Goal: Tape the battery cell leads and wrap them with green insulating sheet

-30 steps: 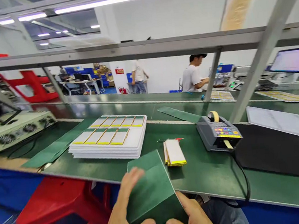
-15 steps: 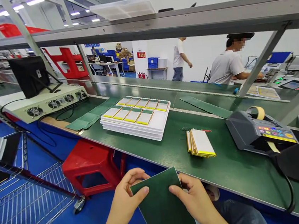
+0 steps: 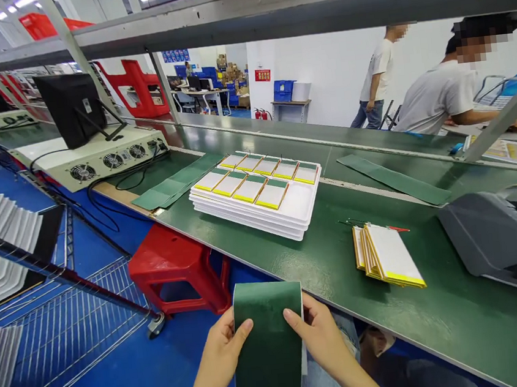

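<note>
A dark green sheet (image 3: 269, 346) is held upright in front of the table's near edge, its top edge curved back. My left hand (image 3: 222, 351) grips its left side, thumb on the front face and fingers behind. On the right side my right hand (image 3: 317, 335) pinches it the same way. Beyond them on the green table (image 3: 265, 257) stands a stack of white trays (image 3: 252, 219), the top one bearing several flat white pieces with yellow edges (image 3: 251, 189). To the right lies a small pile of similar pieces (image 3: 392, 253).
Green strips (image 3: 174, 184) lie left of the trays, another strip (image 3: 390, 176) behind. A tape dispenser (image 3: 498, 236) stands at right. A red stool (image 3: 173, 261) and wire cart (image 3: 79, 335) are at left. Two people (image 3: 441, 88) are beyond the table; a metal beam (image 3: 267, 8) crosses above.
The view has turned left and closer to the table. The green sheet has straightened from its tilt, its top edge now bent back. Both hands keep hold; the standing person's arm has lowered.
</note>
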Demonstrator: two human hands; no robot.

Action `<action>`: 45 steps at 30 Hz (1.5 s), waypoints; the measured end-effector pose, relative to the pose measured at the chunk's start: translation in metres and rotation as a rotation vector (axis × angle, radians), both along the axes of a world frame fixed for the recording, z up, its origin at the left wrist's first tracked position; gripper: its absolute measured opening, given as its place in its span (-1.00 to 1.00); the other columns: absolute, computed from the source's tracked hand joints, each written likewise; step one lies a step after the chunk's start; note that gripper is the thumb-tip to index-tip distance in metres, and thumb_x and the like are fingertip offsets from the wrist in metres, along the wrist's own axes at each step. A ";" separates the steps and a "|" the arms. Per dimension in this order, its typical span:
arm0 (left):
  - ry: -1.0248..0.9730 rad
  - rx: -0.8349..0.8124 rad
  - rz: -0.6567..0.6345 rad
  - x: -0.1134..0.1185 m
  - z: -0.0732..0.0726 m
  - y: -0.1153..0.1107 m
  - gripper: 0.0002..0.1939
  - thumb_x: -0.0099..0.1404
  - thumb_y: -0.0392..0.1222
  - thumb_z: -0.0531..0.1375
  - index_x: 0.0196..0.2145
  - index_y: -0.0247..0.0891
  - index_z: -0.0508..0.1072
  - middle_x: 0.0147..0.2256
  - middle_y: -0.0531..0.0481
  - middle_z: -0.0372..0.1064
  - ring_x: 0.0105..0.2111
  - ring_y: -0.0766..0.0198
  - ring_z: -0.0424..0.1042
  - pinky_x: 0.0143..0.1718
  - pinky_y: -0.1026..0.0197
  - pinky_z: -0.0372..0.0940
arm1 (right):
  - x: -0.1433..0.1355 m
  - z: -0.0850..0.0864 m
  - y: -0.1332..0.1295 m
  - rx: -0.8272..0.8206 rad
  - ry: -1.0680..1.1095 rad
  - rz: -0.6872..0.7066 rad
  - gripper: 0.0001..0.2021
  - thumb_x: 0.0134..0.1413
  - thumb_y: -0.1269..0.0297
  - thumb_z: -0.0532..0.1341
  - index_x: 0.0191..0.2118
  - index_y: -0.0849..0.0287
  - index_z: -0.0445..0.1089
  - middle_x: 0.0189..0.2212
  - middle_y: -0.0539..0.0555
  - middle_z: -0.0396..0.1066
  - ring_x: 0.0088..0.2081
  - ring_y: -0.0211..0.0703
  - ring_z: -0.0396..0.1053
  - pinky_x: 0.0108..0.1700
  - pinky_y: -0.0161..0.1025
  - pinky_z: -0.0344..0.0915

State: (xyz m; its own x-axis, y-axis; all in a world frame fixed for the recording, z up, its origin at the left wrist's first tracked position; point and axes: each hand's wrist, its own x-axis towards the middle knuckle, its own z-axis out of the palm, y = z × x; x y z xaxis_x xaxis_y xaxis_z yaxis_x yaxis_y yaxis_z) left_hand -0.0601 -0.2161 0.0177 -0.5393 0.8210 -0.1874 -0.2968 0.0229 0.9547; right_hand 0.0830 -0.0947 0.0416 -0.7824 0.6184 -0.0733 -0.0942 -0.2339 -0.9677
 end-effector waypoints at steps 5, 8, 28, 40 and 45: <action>-0.025 -0.016 0.033 -0.003 -0.009 0.010 -0.58 0.13 -0.06 0.29 -0.05 -0.21 0.44 -0.13 -0.10 0.51 -0.14 0.05 0.47 -0.11 0.11 0.38 | -0.012 -0.028 0.002 0.023 -0.059 -0.105 -0.74 0.04 0.12 0.24 -0.22 0.20 0.47 -0.36 0.09 0.49 -0.31 -0.05 0.42 -0.24 -0.17 0.35; -0.030 -0.052 0.084 -0.001 -0.018 0.014 -0.59 0.14 0.00 0.26 -0.09 -0.24 0.46 -0.18 -0.09 0.53 -0.16 0.06 0.48 -0.14 0.12 0.39 | -0.017 -0.035 0.002 0.088 -0.121 -0.175 -0.74 0.04 0.11 0.23 -0.29 0.23 0.47 -0.43 0.09 0.48 -0.36 -0.05 0.40 -0.31 -0.20 0.32; 0.291 -0.241 0.219 -0.006 -0.014 0.032 -0.64 0.13 0.08 0.22 -0.28 -0.27 0.49 -0.26 -0.09 0.54 -0.25 0.05 0.48 -0.26 0.18 0.35 | -0.027 -0.032 0.002 0.173 -0.214 -0.236 -0.71 0.11 0.06 0.13 -0.34 0.22 0.40 -0.43 0.07 0.45 -0.37 -0.08 0.39 -0.31 -0.23 0.32; 0.271 -0.298 0.210 -0.027 -0.008 0.035 -0.59 0.12 0.14 0.21 -0.28 -0.29 0.47 -0.29 -0.15 0.53 -0.23 -0.04 0.47 -0.29 0.11 0.35 | -0.030 -0.030 0.004 0.116 -0.165 -0.048 -0.73 0.04 0.13 0.22 -0.22 0.21 0.46 -0.29 0.12 0.51 -0.23 0.02 0.44 -0.20 -0.19 0.34; 0.168 -0.151 0.180 -0.032 0.001 0.028 -0.58 0.12 0.07 0.24 -0.15 -0.14 0.25 -0.14 -0.05 0.45 -0.16 0.12 0.46 -0.21 0.16 0.38 | -0.036 -0.033 0.005 0.216 -0.297 -0.208 -0.65 0.10 0.02 0.11 -0.34 0.23 0.44 -0.43 0.08 0.47 -0.34 -0.04 0.40 -0.30 -0.24 0.28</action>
